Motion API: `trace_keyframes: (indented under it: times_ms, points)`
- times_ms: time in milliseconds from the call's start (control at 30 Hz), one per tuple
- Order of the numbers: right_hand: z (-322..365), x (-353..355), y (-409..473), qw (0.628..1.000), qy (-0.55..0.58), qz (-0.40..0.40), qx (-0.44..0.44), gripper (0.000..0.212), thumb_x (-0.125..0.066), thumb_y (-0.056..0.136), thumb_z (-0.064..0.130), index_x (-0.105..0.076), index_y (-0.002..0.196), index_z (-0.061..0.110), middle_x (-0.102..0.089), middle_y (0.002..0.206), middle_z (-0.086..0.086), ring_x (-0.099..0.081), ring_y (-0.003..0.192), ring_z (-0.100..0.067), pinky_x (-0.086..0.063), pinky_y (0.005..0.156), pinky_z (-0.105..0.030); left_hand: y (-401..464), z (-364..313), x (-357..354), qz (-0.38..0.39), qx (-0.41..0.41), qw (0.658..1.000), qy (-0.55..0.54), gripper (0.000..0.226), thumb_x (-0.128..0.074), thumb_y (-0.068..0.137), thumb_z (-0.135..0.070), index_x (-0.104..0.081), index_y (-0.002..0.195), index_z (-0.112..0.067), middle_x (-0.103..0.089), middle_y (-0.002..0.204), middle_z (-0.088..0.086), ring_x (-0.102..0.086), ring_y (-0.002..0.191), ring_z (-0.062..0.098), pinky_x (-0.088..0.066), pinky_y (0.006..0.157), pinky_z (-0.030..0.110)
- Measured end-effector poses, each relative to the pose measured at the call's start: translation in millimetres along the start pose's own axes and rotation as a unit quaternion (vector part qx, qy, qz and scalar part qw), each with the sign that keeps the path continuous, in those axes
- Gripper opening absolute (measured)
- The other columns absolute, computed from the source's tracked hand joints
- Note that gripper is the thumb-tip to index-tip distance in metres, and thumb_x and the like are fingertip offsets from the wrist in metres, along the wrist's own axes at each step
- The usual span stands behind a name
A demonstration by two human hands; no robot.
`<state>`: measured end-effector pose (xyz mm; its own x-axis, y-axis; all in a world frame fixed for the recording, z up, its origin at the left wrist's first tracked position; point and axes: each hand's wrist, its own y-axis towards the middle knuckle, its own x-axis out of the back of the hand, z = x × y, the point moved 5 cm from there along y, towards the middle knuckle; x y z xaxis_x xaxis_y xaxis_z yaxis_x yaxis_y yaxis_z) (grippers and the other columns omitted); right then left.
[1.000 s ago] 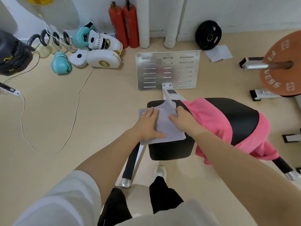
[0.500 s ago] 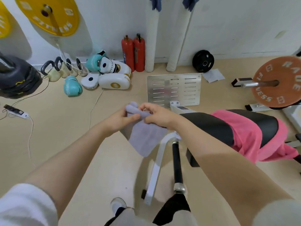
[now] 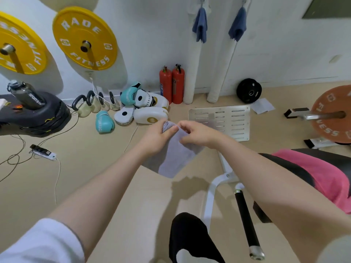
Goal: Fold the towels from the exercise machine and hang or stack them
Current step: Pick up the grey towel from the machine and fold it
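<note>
Now both hands, left point(image 3: 157, 137) and right point(image 3: 197, 134), pinch the top edge of the grey towel point(image 3: 176, 158), which hangs in the air left of the bench point(image 3: 284, 168), where a pink towel point(image 3: 322, 177) lies draped.

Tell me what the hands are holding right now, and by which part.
Both hands hold the folded pale grey towel by its top edge: the left hand grips the upper left corner, the right hand pinches the top beside it. The rest hangs free.

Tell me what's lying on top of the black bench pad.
A pink towel is draped across the bench pad. Whatever sits beneath the towel is covered.
</note>
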<state>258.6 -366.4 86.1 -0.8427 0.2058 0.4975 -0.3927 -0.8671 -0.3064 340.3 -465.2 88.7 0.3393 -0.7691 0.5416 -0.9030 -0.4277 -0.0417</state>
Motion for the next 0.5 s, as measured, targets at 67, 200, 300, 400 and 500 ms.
trace_keyframes:
  times_ms: [67,200,300,400,500]
  points:
    - [-7,32,10,0.998,-0.009,-0.056,0.009,0.015,-0.052,0.082,0.000,-0.055,0.091,0.011,-0.048,0.077,0.003,-0.042,0.066,-0.006,-0.034,0.058,-0.014,34,-15,-2,-0.001,-0.019,1.000,-0.001,0.028,-0.052,0.092,-0.032,-0.055,0.093,-0.004,-0.055,0.082,0.004,-0.047,0.075,0.013,-0.036,0.066,0.026]
    - [-34,101,27,0.984,0.037,-0.177,-0.007,0.015,-0.057,0.084,0.011,-0.060,0.098,0.006,-0.054,0.083,0.004,-0.046,0.075,-0.007,-0.036,0.069,-0.024,108,-41,-19,0.021,-0.033,0.999,-0.011,0.024,-0.049,0.092,-0.036,-0.049,0.083,-0.014,-0.048,0.075,-0.006,-0.045,0.071,0.008,-0.035,0.064,0.027]
    - [-52,142,58,0.974,0.086,-0.207,-0.028,0.011,-0.061,0.086,0.020,-0.058,0.083,0.010,-0.050,0.074,0.003,-0.043,0.068,-0.008,-0.033,0.062,-0.023,158,-46,-20,0.003,-0.022,0.999,-0.042,0.024,-0.047,0.093,-0.035,-0.043,0.073,-0.024,-0.045,0.070,-0.010,-0.044,0.068,0.005,-0.034,0.060,0.022]
    - [-65,187,106,0.981,0.039,-0.178,-0.059,0.030,-0.062,0.086,0.032,-0.045,0.068,0.016,-0.040,0.066,0.003,-0.036,0.061,-0.010,-0.026,0.055,-0.024,224,-44,-11,-0.030,-0.011,0.995,-0.093,0.023,-0.045,0.095,-0.033,-0.044,0.076,-0.021,-0.045,0.072,-0.008,-0.043,0.067,0.005,-0.037,0.059,0.016]
    - [-70,255,157,0.984,0.003,-0.163,-0.073,0.027,-0.062,0.086,0.024,-0.045,0.067,0.017,-0.041,0.066,0.004,-0.038,0.062,-0.011,-0.029,0.058,-0.024,306,-53,0,-0.057,0.022,0.990,-0.130,0.017,-0.041,0.096,-0.034,-0.049,0.092,-0.019,-0.049,0.078,-0.009,-0.045,0.071,0.003,-0.037,0.064,0.016]
